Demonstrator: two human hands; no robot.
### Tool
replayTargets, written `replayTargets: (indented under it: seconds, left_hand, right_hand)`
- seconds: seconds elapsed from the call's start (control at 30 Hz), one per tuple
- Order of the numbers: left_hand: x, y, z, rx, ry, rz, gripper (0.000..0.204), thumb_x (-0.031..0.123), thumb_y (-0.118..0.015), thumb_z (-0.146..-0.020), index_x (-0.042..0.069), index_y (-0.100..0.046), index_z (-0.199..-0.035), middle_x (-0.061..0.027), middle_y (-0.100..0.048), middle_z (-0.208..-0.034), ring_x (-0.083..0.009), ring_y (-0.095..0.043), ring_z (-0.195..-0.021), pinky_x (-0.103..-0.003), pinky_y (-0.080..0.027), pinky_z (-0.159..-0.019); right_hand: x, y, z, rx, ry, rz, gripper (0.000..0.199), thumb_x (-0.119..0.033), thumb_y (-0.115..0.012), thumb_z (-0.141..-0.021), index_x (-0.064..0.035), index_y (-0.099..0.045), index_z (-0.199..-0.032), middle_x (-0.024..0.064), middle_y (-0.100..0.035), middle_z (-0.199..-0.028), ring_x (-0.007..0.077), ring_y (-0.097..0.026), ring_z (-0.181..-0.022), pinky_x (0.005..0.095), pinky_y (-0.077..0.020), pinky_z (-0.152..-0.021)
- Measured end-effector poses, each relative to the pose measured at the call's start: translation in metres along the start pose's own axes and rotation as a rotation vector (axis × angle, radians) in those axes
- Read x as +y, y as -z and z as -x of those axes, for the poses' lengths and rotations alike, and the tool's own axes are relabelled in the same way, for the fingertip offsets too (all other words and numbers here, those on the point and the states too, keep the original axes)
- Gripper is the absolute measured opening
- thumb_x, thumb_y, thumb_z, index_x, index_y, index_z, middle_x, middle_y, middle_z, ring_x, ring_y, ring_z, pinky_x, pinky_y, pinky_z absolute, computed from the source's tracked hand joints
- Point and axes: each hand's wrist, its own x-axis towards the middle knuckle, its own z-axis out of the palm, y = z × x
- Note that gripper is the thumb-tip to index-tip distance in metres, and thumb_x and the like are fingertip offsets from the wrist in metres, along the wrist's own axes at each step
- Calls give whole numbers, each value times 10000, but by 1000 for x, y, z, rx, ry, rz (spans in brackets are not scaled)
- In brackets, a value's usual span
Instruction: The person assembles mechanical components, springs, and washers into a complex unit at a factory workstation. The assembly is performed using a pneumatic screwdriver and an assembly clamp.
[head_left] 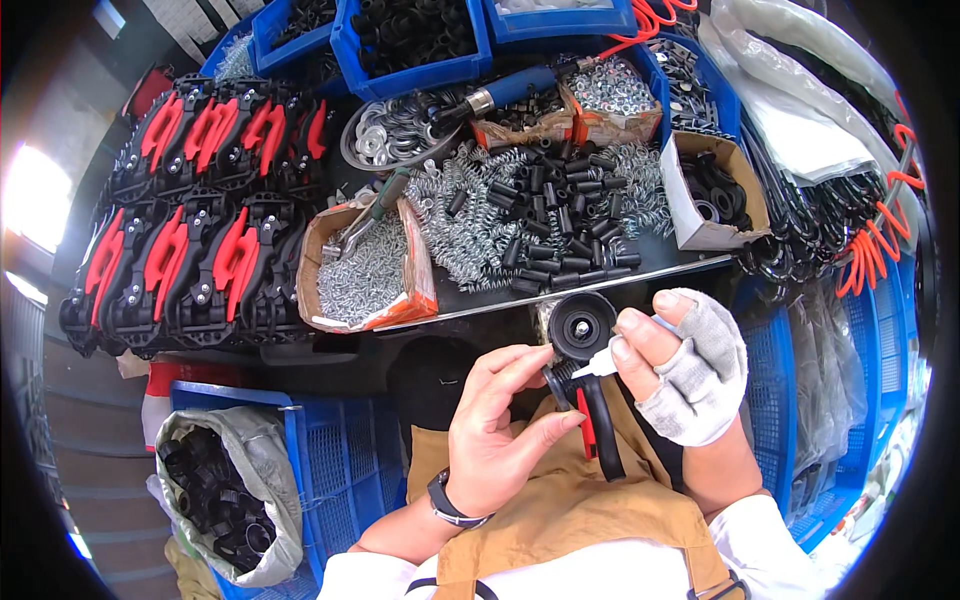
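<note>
Apparently mid-build: one black-and-red unit (602,425) is held by the left hand (500,425), thumb and fingers narrowed on it, off the tabletop's (655,255) front edge. White nozzle (601,363) pinched in gloved right hand (690,370), tip beside unit. Similar units (235,255), seemingly finished, are ranked toward the left edge; springs (460,215), sleeves (575,215) are left loose.

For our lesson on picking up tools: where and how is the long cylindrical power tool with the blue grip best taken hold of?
Probably around its thick blue grip, coming from above: the tool lies slanted, that straight section uncovered, with the silver metal collar left of it.
</note>
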Motion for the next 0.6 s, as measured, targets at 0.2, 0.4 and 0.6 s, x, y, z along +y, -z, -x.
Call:
replayTargets:
  seconds: [0.2,0.4,0.6]
  left_hand:
    - [1,-2,0,50,12,16,594,62,-803,-793,-33,-531,-1312,-117,-509,-1266,-165,-561,-1097,-298,-469,-954]
    - [-1,-4,-3,89,415,533,454,270,-689,-927,-39,-536,-1223,-93,-665,-979,-166,-663,-851,-309,-548,-806]
    - [-4,-5,-3,94,463,570,409,303,-665,-942,-28,-548,-1153,-98,-670,-938,-162,-659,-791,-292,-547,-756]
  right_hand:
    - [-1,3,-1,15,10,13,138,-128,-723,-762,-143,-698,-896,35,-684,-1107,261,-614,-1076,406,-569,-820]
    - [-7,1,-1,11,5,-7,134,-118,-716,-757,-150,-693,-886,33,-683,-1094,253,-613,-1068,394,-570,-814]
    - [-4,1,0,34,14,7,127,-126,-713,-753,-148,-690,-876,26,-686,-1066,243,-623,-1035,389,-569,-802]
